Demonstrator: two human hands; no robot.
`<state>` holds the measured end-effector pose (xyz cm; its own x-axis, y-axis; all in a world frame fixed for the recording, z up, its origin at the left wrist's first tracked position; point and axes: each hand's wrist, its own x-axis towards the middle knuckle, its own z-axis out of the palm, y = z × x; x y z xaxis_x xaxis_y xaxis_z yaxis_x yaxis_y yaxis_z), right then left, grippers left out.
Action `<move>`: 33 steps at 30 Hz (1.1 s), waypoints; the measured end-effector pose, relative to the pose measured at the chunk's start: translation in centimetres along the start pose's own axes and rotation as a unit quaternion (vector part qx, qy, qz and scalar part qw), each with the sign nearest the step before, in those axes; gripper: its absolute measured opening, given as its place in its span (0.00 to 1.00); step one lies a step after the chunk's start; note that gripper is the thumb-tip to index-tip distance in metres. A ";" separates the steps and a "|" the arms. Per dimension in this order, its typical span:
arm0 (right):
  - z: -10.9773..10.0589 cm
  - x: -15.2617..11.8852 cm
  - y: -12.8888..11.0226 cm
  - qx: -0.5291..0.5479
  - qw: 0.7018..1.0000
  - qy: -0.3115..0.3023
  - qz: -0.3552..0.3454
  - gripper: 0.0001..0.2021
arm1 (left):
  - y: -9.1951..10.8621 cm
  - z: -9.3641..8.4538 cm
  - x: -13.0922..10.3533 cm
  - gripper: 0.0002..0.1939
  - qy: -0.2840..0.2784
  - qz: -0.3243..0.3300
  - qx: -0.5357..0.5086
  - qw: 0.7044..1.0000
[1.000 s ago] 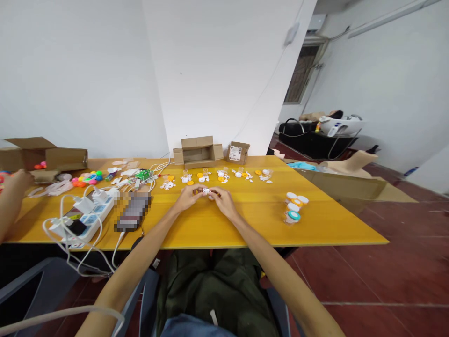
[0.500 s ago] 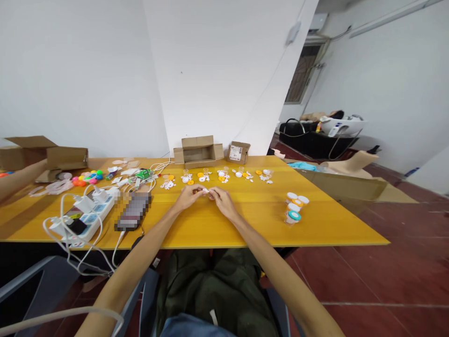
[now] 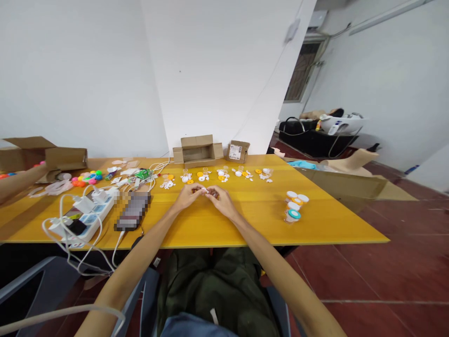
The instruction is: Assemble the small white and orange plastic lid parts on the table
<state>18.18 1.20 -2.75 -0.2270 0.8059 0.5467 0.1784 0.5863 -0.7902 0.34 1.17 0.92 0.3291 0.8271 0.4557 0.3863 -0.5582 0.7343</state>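
Over a yellow table [image 3: 252,229], the left hand [image 3: 187,197] and right hand [image 3: 220,201] meet, fingertips pinched around a small white piece [image 3: 206,191] directly between them, neither hand nearer; its long axis is indistinct.

Small white piece [image 3: 206,190], mostly hidden; held between left fingers [image 3: 197,187] and right fingers [image 3: 214,191].

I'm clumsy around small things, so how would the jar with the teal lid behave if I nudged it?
The jar looks like clear plastic, so it is probably light for its size. It seems to stand on its base on a smooth-looking table, so a gentle push would likely slide it. Its round lid suggests it could roll if tipped.
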 end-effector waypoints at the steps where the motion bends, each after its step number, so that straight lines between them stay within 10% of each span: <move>1: 0.0 0.0 0.1 0.004 1.000 0.004 0.003 0.07 | 0.0 0.0 0.0 0.16 0.000 0.000 -0.002 1.000; 33: -0.5 0.3 0.2 0.055 0.998 -0.018 0.040 0.18 | -0.1 0.3 0.1 0.18 -0.019 -0.009 -0.067 0.998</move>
<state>18.58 1.57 -2.58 -0.2515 0.8452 0.4716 0.0915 0.5058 -0.8578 0.59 1.28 0.79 0.3563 0.8320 0.4252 0.2735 -0.5280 0.8040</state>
